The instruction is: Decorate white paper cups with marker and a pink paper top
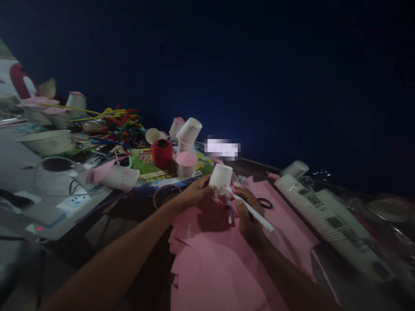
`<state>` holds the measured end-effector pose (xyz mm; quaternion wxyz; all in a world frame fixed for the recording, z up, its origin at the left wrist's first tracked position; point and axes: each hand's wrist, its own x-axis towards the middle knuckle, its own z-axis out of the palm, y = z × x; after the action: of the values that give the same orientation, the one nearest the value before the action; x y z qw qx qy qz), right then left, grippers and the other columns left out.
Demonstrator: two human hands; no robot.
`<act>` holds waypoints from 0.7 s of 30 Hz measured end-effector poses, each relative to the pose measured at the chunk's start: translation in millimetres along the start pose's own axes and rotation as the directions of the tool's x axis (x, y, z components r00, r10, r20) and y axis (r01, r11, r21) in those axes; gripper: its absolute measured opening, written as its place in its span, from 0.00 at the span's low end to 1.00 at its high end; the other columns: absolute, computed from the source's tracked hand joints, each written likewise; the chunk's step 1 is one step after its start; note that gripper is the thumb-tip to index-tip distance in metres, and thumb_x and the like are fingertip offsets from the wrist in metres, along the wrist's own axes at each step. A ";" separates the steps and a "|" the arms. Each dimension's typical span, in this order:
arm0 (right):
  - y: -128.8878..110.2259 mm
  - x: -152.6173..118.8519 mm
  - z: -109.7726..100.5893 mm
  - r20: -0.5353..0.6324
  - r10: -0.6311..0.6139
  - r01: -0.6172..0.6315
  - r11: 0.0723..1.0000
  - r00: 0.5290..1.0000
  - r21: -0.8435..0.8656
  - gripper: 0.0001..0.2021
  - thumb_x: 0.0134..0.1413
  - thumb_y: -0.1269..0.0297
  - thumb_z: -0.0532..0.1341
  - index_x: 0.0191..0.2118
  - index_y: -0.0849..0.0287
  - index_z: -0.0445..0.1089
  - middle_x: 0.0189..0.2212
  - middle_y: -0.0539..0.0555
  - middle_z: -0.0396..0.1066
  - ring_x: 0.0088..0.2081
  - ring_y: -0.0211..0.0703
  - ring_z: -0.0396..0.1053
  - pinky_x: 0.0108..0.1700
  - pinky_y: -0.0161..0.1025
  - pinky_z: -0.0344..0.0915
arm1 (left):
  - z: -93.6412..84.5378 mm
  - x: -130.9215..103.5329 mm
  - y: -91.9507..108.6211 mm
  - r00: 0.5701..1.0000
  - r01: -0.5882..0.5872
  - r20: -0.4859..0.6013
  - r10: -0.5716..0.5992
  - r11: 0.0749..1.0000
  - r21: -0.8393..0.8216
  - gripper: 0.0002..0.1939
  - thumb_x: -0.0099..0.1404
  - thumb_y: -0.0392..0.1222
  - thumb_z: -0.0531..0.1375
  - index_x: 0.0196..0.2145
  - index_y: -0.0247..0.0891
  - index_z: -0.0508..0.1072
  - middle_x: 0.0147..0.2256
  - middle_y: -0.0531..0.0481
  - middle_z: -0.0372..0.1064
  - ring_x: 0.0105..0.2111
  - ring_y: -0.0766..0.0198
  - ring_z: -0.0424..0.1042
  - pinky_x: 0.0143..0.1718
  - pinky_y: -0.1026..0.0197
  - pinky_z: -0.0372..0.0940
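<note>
My left hand [200, 190] grips a white paper cup [221, 176], which is upside down with its base upward. In my right hand [248, 211] is a white marker pen [254, 214], its pinkish tip at the cup's side near the rim. I cannot tell whether the tip touches the cup. Beneath both hands lie sheets of pink paper [214, 268]. Black-handled scissors [265, 203] rest on the paper, right of my right hand; their blades are hard to make out.
At right lies a long wrapped stack of paper cups [324, 216]. Beyond my left hand stand a red spool [162, 153] and a cup with a pink paper cone [186, 163]. Colourful pipe cleaners [125, 119] lie farther left, with a power strip [73, 203] nearer.
</note>
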<state>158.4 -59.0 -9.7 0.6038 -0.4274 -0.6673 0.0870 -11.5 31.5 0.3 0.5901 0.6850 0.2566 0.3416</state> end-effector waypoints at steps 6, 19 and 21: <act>-1.5 0.1 -0.2 0.034 0.011 -0.010 0.999 0.999 -0.033 0.09 0.59 0.69 0.52 0.43 0.57 0.67 0.36 0.54 0.70 0.43 0.46 0.68 0.48 0.48 0.65 | -2.0 0.5 -7.6 1.000 0.014 0.009 -0.014 1.000 0.006 0.28 0.62 0.52 0.56 0.53 0.31 0.64 0.40 0.43 0.65 0.34 0.63 0.64 0.34 0.62 0.61; 1.9 1.7 -0.5 -0.007 0.026 -0.026 0.999 1.000 -0.021 0.09 0.60 0.68 0.52 0.43 0.56 0.67 0.34 0.53 0.69 0.43 0.45 0.68 0.47 0.47 0.65 | -1.8 -0.5 -0.3 0.998 0.039 0.044 -0.038 0.999 -0.026 0.28 0.61 0.53 0.57 0.52 0.30 0.64 0.29 0.48 0.68 0.26 0.66 0.64 0.27 0.65 0.58; 2.3 2.4 -0.9 -0.021 0.047 -0.047 0.999 0.999 -0.006 0.09 0.60 0.67 0.52 0.43 0.56 0.67 0.35 0.53 0.69 0.42 0.45 0.68 0.47 0.47 0.65 | -2.0 -1.0 1.0 0.998 0.053 0.042 -0.052 0.998 -0.036 0.28 0.61 0.53 0.57 0.53 0.30 0.65 0.27 0.49 0.68 0.25 0.66 0.63 0.25 0.66 0.57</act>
<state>160.5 -56.3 -9.1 0.6071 -0.4456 -0.6511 0.0948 -13.7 31.9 1.3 0.6168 0.6737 0.2559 0.3165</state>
